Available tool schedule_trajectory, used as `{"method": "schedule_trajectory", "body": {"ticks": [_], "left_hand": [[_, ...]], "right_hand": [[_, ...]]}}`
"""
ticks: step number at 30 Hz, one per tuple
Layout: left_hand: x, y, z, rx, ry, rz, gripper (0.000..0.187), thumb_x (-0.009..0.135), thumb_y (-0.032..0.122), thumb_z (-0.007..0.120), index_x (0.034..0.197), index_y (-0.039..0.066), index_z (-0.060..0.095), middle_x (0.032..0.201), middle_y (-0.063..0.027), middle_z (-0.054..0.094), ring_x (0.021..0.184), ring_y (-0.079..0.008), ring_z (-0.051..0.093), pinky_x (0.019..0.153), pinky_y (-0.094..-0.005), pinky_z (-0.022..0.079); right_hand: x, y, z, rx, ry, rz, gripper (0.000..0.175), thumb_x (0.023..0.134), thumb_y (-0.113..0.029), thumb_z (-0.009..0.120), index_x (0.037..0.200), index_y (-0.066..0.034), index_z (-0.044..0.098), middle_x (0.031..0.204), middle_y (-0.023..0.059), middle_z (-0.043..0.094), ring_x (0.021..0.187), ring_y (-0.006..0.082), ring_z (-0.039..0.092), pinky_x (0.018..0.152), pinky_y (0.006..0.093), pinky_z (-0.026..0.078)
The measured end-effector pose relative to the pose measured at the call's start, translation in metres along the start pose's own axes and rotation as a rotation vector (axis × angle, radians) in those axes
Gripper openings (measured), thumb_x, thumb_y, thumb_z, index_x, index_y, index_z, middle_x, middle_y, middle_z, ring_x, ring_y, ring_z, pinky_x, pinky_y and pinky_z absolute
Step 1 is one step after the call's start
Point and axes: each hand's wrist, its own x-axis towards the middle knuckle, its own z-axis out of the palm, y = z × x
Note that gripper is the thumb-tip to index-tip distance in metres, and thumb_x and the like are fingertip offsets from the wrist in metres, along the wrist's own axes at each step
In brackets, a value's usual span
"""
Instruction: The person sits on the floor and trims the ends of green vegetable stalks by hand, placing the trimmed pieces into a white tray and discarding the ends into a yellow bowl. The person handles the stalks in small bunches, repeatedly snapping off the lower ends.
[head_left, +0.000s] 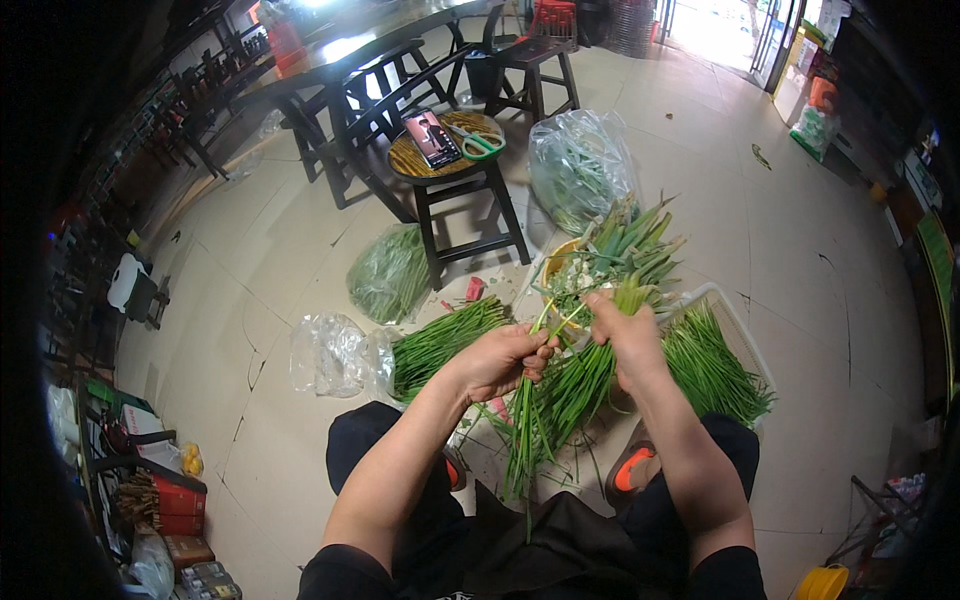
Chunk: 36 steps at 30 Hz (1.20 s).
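Observation:
A few strands of green garlic chives (523, 442) hang from my left hand (501, 361), pinched between thumb and fingers. My right hand (630, 336) grips a thicker bunch of chives (585, 379), its pale ends pointing up and its leaves drooping to the floor. One thin strand stretches between the two hands. Just beyond them a yellow bucket (553, 264) holds trimmings and leafy stalks (630, 240). To the right, more chives (709, 364) lie in a cream plastic basket (742, 330). Another pile (450, 349) spills from a clear plastic bag (330, 356) on the left.
Ahead, a round-topped wooden stool (424, 171) bears a smartphone (433, 140) and green-handled scissors (480, 144). Two bags of greens, a large one (581, 165) and a smaller one (390, 274), stand near its legs. Leaf scraps litter the tiles. A dark table (360, 49) stands behind.

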Motion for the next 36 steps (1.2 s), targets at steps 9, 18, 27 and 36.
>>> {"method": "schedule_trajectory", "body": {"ticks": [9,18,27,36], "left_hand": [[0.001,0.000,-0.004,0.044,0.012,0.022,0.019,0.097,0.021,0.048,0.098,0.003,0.054,0.075,0.0032,0.052,0.063,-0.0068,0.042,0.060,-0.0223,0.038],[0.004,-0.006,0.003,0.166,0.116,0.102,0.023,0.097,0.022,0.048,0.105,0.002,0.055,0.089,-0.0023,0.055,0.081,-0.0105,0.051,0.073,-0.0239,0.043],[0.001,-0.006,0.016,0.643,0.175,0.112,0.030,0.097,0.029,0.049,0.101,0.002,0.060,0.085,0.0001,0.053,0.077,-0.0064,0.049,0.073,-0.0208,0.043],[0.004,-0.010,0.008,0.318,-0.002,0.112,0.027,0.098,0.025,0.046,0.100,0.003,0.060,0.085,0.0009,0.056,0.069,-0.0060,0.043,0.064,-0.0202,0.038]], "right_hand": [[0.005,-0.007,-0.004,-0.091,0.018,0.017,0.016,0.085,-0.016,0.065,0.088,-0.0017,0.060,0.061,-0.0021,0.046,0.053,0.0086,0.040,0.052,0.0241,0.033],[0.008,0.001,-0.010,0.019,-0.117,-0.025,0.025,0.090,-0.027,0.058,0.082,-0.0040,0.057,0.066,0.0017,0.052,0.061,0.0119,0.047,0.063,0.0272,0.038],[0.000,0.013,0.004,-0.128,-0.282,0.068,0.013,0.084,-0.013,0.065,0.083,-0.0009,0.060,0.068,0.0014,0.058,0.057,0.0093,0.050,0.052,0.0229,0.038],[0.011,0.010,-0.005,0.031,0.012,0.057,0.022,0.085,-0.021,0.065,0.088,0.0003,0.061,0.061,-0.0012,0.048,0.055,0.0100,0.043,0.055,0.0249,0.034]]}}
